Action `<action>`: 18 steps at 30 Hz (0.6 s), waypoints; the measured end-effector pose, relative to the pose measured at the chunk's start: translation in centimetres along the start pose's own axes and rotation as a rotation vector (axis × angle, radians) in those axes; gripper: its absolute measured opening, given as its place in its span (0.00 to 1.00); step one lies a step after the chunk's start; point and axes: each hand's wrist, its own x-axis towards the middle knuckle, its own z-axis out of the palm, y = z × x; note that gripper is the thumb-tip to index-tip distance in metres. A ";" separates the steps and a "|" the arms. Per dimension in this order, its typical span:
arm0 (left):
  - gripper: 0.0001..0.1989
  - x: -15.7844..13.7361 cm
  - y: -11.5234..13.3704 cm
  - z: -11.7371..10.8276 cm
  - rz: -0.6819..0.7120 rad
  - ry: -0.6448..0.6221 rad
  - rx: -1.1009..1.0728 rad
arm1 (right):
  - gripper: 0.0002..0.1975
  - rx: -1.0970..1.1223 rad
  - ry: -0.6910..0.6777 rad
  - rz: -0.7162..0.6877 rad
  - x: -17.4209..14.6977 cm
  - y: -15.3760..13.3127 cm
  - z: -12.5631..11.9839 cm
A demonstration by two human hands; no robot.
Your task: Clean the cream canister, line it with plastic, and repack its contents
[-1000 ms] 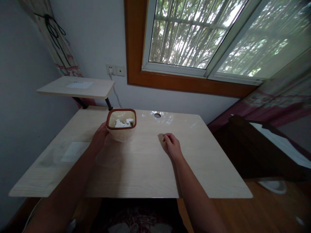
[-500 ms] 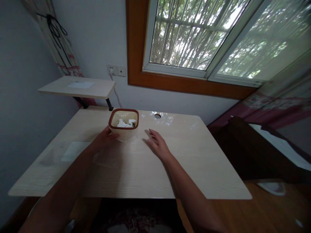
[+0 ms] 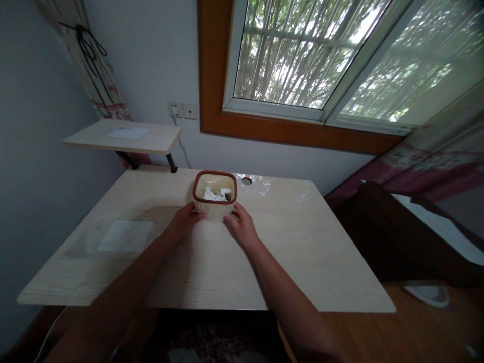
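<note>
in the middle of the frame, the left hand (image 3: 185, 221) and right hand (image 3: 239, 225) press on both sides of the small cream bin with a brown rim (image 3: 215, 194), so it sits steady on the pale wooden table (image 3: 310, 252).

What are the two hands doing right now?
Left hand: closed on the left side of the small bin.
Right hand: closed on the right side of the same small bin.

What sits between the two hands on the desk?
In the head view, the small bin, cream with a brown rim and crumpled paper inside. The left hand touches its left side and the right hand its right, on the desk.
</note>
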 end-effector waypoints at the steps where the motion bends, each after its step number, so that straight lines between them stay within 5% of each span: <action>1: 0.24 -0.1 0.2 0.5 -0.006 0.006 0.007 | 0.31 0.005 0.002 0.006 -0.1 -0.1 -0.3; 18: 0.18 -1.3 0.3 7.4 0.098 0.022 0.057 | 0.24 0.002 0.060 0.114 -3.2 0.4 -5.8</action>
